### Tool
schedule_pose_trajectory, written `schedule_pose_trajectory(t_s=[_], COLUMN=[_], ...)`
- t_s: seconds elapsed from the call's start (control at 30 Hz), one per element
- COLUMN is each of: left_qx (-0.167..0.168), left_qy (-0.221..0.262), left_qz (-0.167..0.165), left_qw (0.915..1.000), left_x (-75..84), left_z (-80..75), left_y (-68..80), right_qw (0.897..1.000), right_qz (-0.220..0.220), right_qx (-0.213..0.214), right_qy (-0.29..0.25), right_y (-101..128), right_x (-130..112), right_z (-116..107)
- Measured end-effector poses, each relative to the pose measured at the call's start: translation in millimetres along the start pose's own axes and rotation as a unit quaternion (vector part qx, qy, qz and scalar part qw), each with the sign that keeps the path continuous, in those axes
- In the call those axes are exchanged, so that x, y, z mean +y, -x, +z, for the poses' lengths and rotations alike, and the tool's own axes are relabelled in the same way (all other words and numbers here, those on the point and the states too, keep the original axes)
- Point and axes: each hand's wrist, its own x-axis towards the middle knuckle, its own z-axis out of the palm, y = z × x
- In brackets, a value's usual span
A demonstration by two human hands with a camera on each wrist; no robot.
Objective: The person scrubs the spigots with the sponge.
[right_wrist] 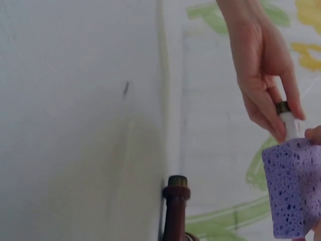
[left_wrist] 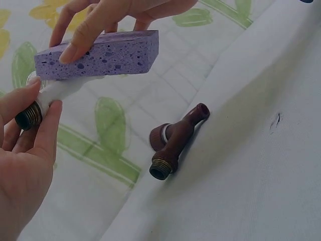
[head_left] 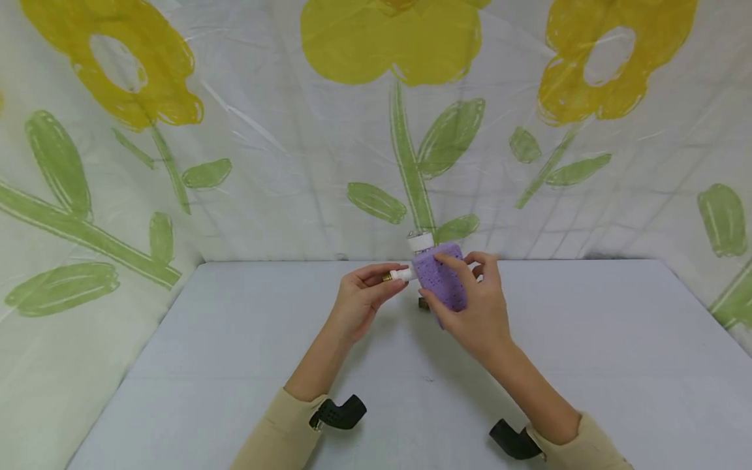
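Note:
My left hand [head_left: 360, 301] pinches a white pipe fitting [head_left: 404, 274] near its brass threaded end, fingers on one side and thumb on the other. A purple pitted sponge [head_left: 439, 281] is gripped by my right hand [head_left: 483, 310], thumb and fingers spread over it. The sponge [left_wrist: 100, 59] lies against the white fitting [left_wrist: 60, 90] in the left wrist view and hides part of it. Above the sponge in the head view, a white cap-like end [head_left: 420, 241] sticks up. Both hands are raised over the table.
A dark reddish-brown branched pipe fitting [left_wrist: 175, 138] with a threaded end lies on the white table [head_left: 282, 339], mostly hidden behind the sponge in the head view. A sheet with painted yellow flowers [head_left: 390, 46] hangs behind the table. Each wrist carries a black camera mount [head_left: 343, 412].

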Motion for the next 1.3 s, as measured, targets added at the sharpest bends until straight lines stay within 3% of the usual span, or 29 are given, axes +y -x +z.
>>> schedule_pose_trajectory(t_s=[0.13, 0.4, 0.57, 0.7, 0.93, 1.3], left_qx=[-0.002, -0.023, -0.033, -0.028, -0.022, -0.022], left_qy=[0.007, -0.001, 0.012, 0.019, 0.018, 0.022], left_qz=[-0.002, -0.013, -0.023, -0.028, -0.022, -0.018], left_qw=[1.0000, 0.9996, 0.9991, 0.9990, 0.9994, 0.9993], left_x=[0.6, 1.5, -0.9, -3.4, -3.2, -4.5], left_z=[1.3, -0.7, -3.3, -2.3, 0.2, 1.1], left_y=[0.7, -1.0, 0.3, 0.5, 0.7, 0.8], right_qw=[1.000, 1.000, 1.000, 1.000, 1.000, 1.000], right_qz=[-0.011, 0.017, -0.006, -0.024, 0.003, -0.006], right_qx=[-0.007, 0.000, -0.014, -0.014, -0.011, -0.016], right_qy=[0.007, -0.005, -0.011, -0.002, -0.011, -0.009], right_y=[0.4, -1.6, 3.8, 3.5, 0.9, 1.5], right_x=[-1.2, -3.7, -6.8, -5.9, -7.3, -6.5], right_z=[1.4, -0.2, 5.9, 6.8, 3.1, 2.0])
